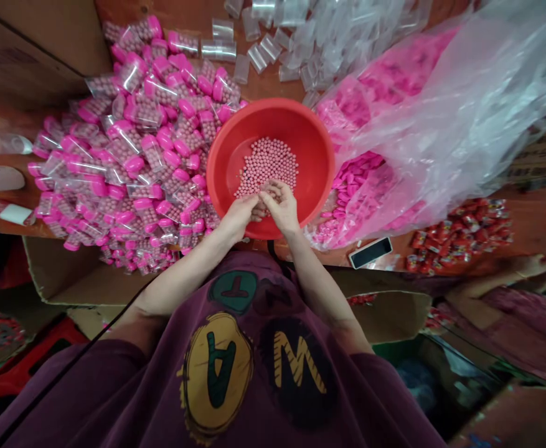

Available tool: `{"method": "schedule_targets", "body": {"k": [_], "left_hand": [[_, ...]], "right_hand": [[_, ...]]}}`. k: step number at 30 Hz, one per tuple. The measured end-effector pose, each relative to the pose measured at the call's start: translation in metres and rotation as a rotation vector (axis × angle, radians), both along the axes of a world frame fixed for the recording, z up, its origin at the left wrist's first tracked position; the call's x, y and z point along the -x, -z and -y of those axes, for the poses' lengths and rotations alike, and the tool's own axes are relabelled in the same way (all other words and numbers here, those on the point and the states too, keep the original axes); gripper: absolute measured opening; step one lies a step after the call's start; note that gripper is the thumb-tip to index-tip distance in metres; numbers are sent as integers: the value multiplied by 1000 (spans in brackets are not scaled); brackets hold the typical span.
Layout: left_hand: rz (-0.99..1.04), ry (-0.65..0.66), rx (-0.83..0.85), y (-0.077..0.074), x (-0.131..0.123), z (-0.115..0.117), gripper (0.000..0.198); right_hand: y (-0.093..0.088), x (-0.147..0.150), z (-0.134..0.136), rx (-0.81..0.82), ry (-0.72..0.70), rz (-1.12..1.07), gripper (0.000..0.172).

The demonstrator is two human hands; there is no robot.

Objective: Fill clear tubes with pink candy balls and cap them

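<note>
A red plastic basin stands in front of me, with a heap of small pink balls at its bottom. Over its near side, my left hand and my right hand meet, fingertips close together just above the balls. Both hands have their fingers curled in. Whatever lies between them is too small and too covered to name. Left of the basin is a big pile of clear jars with pink caps, filled with pink balls. To the right, loose pink caps spill from a clear plastic bag.
Clear, uncapped tubes lie at the back of the table. A phone rests at the front edge, near a pile of small red items. Another person's arm is at the far right. An open cardboard box sits below the table edge.
</note>
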State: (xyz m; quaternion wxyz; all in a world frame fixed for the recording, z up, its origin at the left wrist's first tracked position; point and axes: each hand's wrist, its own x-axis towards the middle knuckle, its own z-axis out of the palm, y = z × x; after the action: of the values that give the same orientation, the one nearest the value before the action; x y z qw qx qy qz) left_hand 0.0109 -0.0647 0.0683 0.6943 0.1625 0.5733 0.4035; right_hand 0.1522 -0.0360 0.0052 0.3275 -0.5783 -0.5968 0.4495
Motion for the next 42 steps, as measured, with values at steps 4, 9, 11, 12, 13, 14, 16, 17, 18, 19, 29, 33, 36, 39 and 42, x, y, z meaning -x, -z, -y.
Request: {"method": "schedule_targets", "body": {"k": [4,9,11,12,13,14,16,17,18,19,29,33,36,39,42], "left_hand": [[-877,-78,-493,-12,31,8,29],[-1257,-140,-521,-1,65,2,39],[-1203,-126,-509,9,68,-1,39],[-1177,-127,-500,13,69,-2,38],[-1157,-133,-488,17,68,-3,37],[-1142,-142,-477,19,68,-4,36],[-1120,-157,-462,22,68,-5,34],[-1107,-159,-460,22,69,-6,33],[-1092,-157,-460,22,71,-6,31],[-1075,-154,-460,22,74,-6,30],[-628,-16,-663,8,54,0,34],[-231,-4,-578,7,30,-8,27],[-81,33,-534,-4,31,-12,21],[22,177,-435,-20,36,-12,22],[80,256,-376,-36,36,-10,20]], "right_hand": [[-1,-24,-43,-103,-110,568,43],[11,-40,-86,-190,-84,796,48],[13,-32,-84,-145,-144,830,49],[13,-24,-78,-115,-191,848,49],[11,-15,-71,-91,-241,862,49],[10,-6,-62,-76,-297,867,48],[7,14,-44,-70,-430,840,50],[7,23,-36,-75,-506,798,51],[9,29,-30,-83,-579,727,51],[11,34,-25,-91,-636,631,51],[-5,27,-3,-57,-191,-244,52],[-30,22,5,-91,-142,-278,54],[-45,5,6,-99,-176,-250,52],[-65,-17,2,-148,-175,-198,40],[-90,-30,-4,-242,-254,-98,32]]}}
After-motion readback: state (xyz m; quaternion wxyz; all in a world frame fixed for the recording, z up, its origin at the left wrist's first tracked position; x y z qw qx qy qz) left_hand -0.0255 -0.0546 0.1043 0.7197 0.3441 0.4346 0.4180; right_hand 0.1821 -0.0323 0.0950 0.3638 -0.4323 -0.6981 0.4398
